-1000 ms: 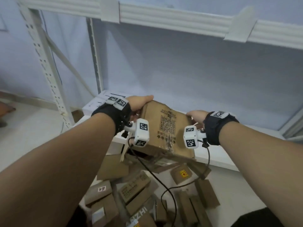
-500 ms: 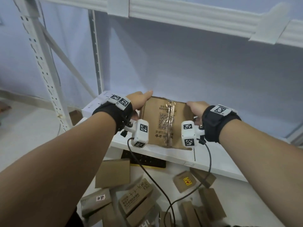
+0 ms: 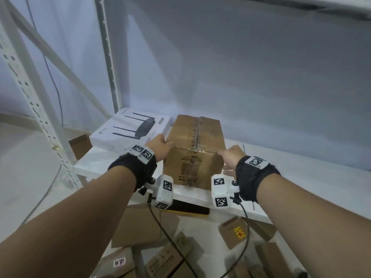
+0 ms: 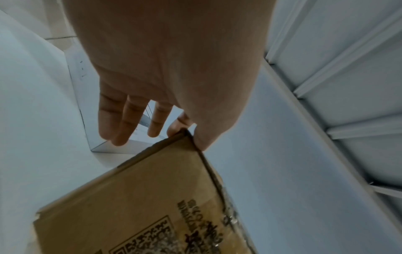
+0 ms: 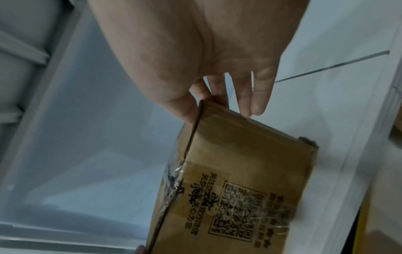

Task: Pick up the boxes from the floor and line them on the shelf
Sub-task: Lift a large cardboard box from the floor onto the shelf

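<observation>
A brown taped cardboard box [image 3: 197, 133] with a QR code on its near face stands on the white lower shelf [image 3: 301, 177]. My left hand [image 3: 160, 146] holds its near upper left corner, thumb on top, fingers down the left side. My right hand [image 3: 230, 157] holds the near upper right corner the same way. In the left wrist view the fingers [image 4: 121, 120] lie past the box [image 4: 141, 197] edge. The right wrist view shows fingers [image 5: 259, 89] along the side of the box [image 5: 250, 154].
A white router box [image 3: 128, 129] lies flat on the shelf just left of the cardboard box. Several brown boxes [image 3: 138, 227] lie on the floor below, one with a yellow label [image 3: 234, 233]. A perforated white upright [image 3: 36, 109] stands at the left. Shelf space stretches to the right.
The box was tilted in the air in front of the shelf; both hands have carried it forward and stood it flat on the shelf beside the router box.
</observation>
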A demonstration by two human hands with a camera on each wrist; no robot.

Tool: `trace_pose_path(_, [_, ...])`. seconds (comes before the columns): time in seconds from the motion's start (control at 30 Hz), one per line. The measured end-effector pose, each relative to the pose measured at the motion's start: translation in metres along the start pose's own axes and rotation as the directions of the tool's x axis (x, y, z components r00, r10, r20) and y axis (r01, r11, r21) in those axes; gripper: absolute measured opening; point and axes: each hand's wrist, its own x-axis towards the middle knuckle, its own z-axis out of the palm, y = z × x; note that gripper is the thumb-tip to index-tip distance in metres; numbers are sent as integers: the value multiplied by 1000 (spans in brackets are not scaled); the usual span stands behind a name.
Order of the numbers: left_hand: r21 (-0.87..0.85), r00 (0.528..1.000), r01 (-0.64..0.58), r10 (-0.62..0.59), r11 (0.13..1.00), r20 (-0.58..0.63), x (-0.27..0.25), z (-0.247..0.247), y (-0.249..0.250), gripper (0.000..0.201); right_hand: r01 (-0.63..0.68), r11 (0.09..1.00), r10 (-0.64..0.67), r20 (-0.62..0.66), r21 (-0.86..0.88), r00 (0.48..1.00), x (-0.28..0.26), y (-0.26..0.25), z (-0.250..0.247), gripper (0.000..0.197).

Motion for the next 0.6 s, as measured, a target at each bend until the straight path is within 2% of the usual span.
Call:
trace_pose_path(0.07, [40,999,27,-26,999,-26,15,0,-10,31,-31,1000,31,59,0,998,11,6,14,39])
trace_pose_path(0.13, [-51,997,58,-60,997,-38,27,0,-17,29,-13,1000,14,112,-4,994,22,7,27,45])
trace_pose_path(0.23, [-100,995,54,-62,994,-79,48,-1,-24,32,38,999,-39,85,6,996,37,-1,40,43])
trace_pose_path(0.33, [-129,993,62,-74,990,-87,66,-4,-29,36,3,995,-5,23,103,1000,52,-14,47,35])
trace_pose_path(0.5, [-201,992,92,-109,975,-71,86,-10,-29,40,-58,980,46,67,192,997,77,-22,54,9])
trace_pose_path(0.6, [-210,984,146,-164,967,-71,97,-12,-27,38,-25,974,5,91,223,996,94,-27,63,29])
